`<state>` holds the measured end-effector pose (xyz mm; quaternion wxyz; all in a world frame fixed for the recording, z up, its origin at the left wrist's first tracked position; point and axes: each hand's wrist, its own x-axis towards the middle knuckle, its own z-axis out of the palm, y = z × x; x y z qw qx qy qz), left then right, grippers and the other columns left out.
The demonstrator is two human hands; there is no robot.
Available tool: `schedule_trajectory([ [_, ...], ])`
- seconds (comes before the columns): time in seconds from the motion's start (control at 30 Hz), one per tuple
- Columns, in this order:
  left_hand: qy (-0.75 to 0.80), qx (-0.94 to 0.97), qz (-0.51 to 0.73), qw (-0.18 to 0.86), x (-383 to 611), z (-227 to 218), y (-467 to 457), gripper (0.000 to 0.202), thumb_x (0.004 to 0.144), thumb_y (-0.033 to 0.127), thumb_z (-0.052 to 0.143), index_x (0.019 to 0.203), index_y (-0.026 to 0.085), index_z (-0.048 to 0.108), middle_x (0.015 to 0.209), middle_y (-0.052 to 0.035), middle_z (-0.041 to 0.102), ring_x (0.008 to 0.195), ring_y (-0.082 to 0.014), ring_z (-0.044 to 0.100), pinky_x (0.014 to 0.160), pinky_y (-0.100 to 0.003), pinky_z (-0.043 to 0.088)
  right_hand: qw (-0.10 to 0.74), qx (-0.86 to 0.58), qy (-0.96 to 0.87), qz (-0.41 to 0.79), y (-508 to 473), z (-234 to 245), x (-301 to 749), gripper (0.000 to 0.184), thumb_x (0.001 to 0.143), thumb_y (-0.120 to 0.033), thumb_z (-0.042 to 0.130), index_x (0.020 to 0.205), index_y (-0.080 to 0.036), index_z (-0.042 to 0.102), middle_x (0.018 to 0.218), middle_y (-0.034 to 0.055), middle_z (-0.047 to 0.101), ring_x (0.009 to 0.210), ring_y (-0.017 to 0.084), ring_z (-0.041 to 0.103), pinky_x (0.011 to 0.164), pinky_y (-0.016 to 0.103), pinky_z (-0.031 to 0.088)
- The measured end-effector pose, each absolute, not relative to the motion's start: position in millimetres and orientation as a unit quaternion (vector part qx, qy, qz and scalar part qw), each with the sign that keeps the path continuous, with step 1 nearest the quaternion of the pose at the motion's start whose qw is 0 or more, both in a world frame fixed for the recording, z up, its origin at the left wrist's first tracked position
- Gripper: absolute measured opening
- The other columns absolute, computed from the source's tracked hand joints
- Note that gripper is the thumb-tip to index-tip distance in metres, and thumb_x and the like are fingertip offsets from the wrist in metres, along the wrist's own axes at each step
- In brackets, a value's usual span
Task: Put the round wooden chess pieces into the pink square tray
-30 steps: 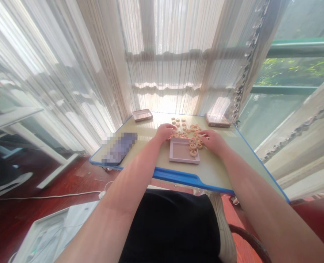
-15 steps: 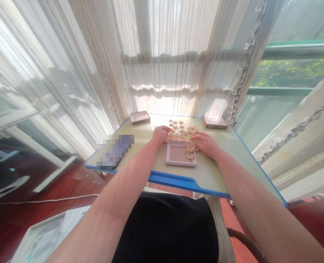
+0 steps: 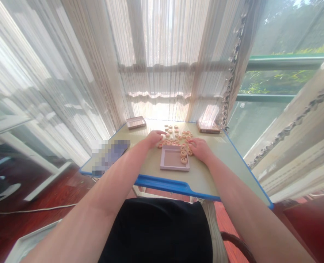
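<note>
Round wooden xiangqi pieces [image 3: 173, 143] with red or dark characters lie loosely grouped on the table. In front of them sits a shallow pale box [image 3: 175, 168], with three pieces [image 3: 183, 154] in a column along its right side. My left hand [image 3: 154, 138] is at the group's left edge, fingers stretched out beside a piece [image 3: 167, 135]; nothing shows in its grip. To the right of the box, my right hand [image 3: 201, 149] has its fingers curled in at a piece near the group's right side. One more piece [image 3: 189, 152] lies under that hand, outside the box.
The pale table [image 3: 205, 179] has a blue rim. At its back stand an open tray-like lid [image 3: 136, 122] on the left and a flat brown box [image 3: 209, 126] on the right. A blurred-out dark flat object [image 3: 112, 155] lies at the left. Sheer curtains [image 3: 162, 80] hang behind.
The view has tilted up and shifted slightly right. My right hand's fingers have drawn together at a piece. My left hand has stretched its fingers. The pieces in the box stay the same.
</note>
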<state>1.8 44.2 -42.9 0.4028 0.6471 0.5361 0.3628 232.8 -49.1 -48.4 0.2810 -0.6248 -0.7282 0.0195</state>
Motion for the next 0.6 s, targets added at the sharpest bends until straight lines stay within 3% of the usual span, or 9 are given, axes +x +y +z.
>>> schedule_trajectory([
  [0.2, 0.525, 0.692, 0.347, 0.352, 0.3, -44.9, 48.6, 0.041, 0.064, 0.028, 0.072, 0.103, 0.017, 0.07, 0.088, -0.006, 0.068, 0.068, -0.0131, 0.061, 0.062, -0.024, 0.049, 0.273, -0.622, -0.733, 0.032, -51.0, -45.3, 231.8, 0.031, 0.086, -0.023, 0.045, 0.104, -0.015, 0.069, 0.109, 0.0087, 0.068, 0.107, 0.022, 0.057, 0.099, 0.034, 0.038],
  [0.37, 0.531, 0.671, 0.374, 0.36, 0.3, -49.4, 57.2, 0.032, 0.071, 0.04, 0.065, 0.091, 0.016, 0.07, 0.089, -0.0059, 0.07, 0.061, -0.0126, 0.062, 0.059, -0.025, 0.05, 0.28, -0.637, -0.718, 0.018, -49.8, -45.8, 235.2, 0.031, 0.084, -0.017, 0.044, 0.101, -0.014, 0.07, 0.104, 0.0093, 0.069, 0.102, 0.02, 0.06, 0.096, 0.032, 0.041],
  [0.6, 0.508, 0.736, 0.364, 0.26, 3.1, -48.5, 46.4, 0.033, 0.07, 0.049, 0.061, 0.079, 0.019, 0.071, 0.076, -0.0024, 0.07, 0.072, -0.0158, 0.061, 0.069, -0.027, 0.047, 0.255, -0.655, -0.712, 0.006, -42.2, -48.2, 240.0, 0.029, 0.084, -0.022, 0.046, 0.098, -0.017, 0.071, 0.1, 0.0082, 0.07, 0.1, 0.02, 0.059, 0.096, 0.033, 0.039],
])
